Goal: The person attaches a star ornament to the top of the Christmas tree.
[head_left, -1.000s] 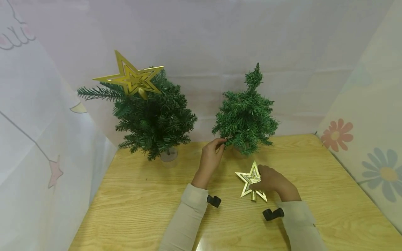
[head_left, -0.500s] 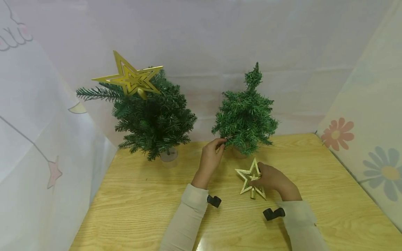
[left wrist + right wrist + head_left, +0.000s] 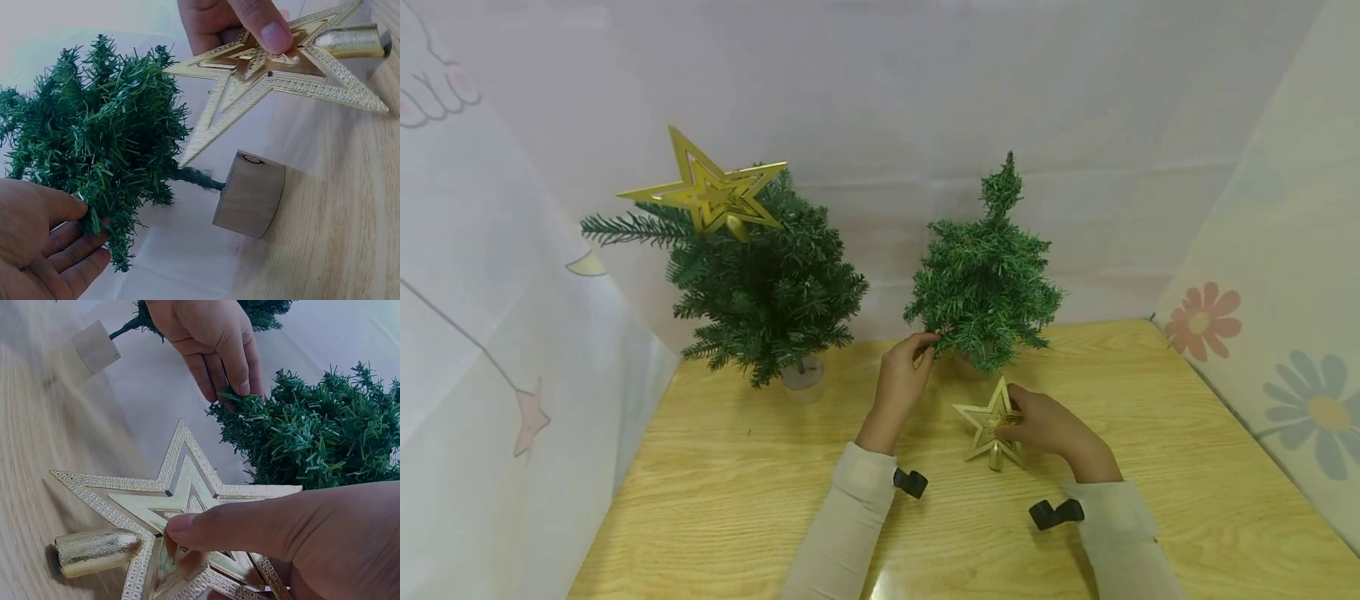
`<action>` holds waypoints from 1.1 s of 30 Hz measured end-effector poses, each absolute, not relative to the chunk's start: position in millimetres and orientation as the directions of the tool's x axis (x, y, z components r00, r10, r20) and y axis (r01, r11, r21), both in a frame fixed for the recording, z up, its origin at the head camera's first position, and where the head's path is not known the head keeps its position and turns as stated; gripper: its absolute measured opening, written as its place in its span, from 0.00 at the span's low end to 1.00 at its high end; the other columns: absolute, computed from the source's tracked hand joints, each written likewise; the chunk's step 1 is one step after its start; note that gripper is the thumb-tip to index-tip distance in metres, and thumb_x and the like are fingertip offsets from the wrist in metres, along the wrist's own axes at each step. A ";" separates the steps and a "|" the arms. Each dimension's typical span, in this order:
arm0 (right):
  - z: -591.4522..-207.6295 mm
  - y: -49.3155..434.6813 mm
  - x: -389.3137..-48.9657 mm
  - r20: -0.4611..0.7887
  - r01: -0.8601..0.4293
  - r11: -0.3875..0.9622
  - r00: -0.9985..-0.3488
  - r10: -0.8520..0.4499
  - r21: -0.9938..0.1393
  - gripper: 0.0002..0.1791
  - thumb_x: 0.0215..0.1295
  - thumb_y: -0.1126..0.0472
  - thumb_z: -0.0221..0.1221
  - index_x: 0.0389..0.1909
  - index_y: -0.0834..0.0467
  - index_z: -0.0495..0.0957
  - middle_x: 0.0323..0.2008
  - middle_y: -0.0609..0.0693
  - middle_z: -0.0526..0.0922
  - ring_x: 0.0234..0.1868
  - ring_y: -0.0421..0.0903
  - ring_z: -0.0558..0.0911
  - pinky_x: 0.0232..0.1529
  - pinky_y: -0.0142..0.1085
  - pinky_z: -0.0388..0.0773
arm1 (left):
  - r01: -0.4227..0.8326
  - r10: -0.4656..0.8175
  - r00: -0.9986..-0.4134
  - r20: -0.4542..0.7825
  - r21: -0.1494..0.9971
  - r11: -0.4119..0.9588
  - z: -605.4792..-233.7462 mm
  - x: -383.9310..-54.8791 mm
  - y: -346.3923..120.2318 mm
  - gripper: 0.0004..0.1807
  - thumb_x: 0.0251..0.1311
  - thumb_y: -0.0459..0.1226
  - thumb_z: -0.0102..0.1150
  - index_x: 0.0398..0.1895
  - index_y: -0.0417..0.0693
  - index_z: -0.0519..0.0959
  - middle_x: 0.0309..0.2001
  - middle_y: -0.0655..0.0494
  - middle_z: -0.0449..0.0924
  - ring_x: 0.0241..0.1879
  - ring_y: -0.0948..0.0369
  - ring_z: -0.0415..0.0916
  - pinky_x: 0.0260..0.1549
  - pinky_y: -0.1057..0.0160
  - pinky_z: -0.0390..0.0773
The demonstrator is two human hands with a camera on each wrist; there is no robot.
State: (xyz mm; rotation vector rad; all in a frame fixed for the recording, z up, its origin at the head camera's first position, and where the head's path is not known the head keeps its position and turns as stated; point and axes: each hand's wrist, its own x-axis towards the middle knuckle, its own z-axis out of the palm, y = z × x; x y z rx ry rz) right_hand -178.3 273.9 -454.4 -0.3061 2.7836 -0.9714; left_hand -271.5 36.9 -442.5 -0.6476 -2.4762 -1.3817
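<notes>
The right grip [image 3: 1051, 425] pinches the star [image 3: 988, 422], thumb on its face near the centre, fingers behind. The socket [image 3: 97, 551] projects below the thumb, on the near side of the right grip, close above or on the desk [image 3: 737, 517]; contact cannot be determined. The left grip [image 3: 904, 373] pinches a low branch [image 3: 250, 409] of the small tree [image 3: 991, 292], which stands beyond the right grip and to the right of the left grip.

Handling: the star is probably light, thin, stiff plastic. Its smooth metallic finish may slip; the embossed border should give better purchase. The cut-out frames and slim points look liable to bend or crack. Hold near the centre or at the socket; do not load the points. The branch appears soft and springy; a light pinch should suffice.

Change from one second ago: the star, with the right grip, has shifted slightly nearer the small tree and the left grip. Its face has tilted and reflects less light. The left grip maintains its pinch at the same branch.
</notes>
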 end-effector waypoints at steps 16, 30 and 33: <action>-444.2 265.8 -175.4 0.036 -0.311 0.680 -0.921 -0.387 -0.664 0.11 0.66 0.60 0.63 0.34 0.51 0.68 0.41 0.42 0.82 0.53 0.54 0.81 0.39 0.40 0.78 | 0.479 0.256 -0.878 0.405 0.749 0.458 -446.4 -274.7 36.0 0.13 0.71 0.37 0.54 0.56 0.53 0.80 0.53 0.52 0.81 0.53 0.57 0.78 0.51 0.59 0.79; -439.9 262.2 -169.6 0.038 -0.344 0.682 -0.906 -0.422 -0.646 0.07 0.66 0.64 0.62 0.40 0.50 0.75 0.43 0.45 0.83 0.53 0.53 0.81 0.46 0.45 0.81 | 0.481 0.259 -0.877 0.406 0.745 0.461 -443.7 -271.8 36.5 0.13 0.70 0.35 0.55 0.55 0.49 0.80 0.52 0.54 0.81 0.52 0.56 0.78 0.51 0.59 0.79; -440.5 262.4 -169.3 0.031 -0.343 0.691 -0.906 -0.422 -0.636 0.08 0.67 0.64 0.61 0.43 0.49 0.78 0.45 0.44 0.83 0.53 0.52 0.81 0.50 0.47 0.80 | 0.477 0.254 -0.879 0.403 0.746 0.465 -443.2 -271.2 37.2 0.13 0.70 0.35 0.55 0.55 0.50 0.80 0.52 0.55 0.82 0.52 0.57 0.79 0.50 0.60 0.79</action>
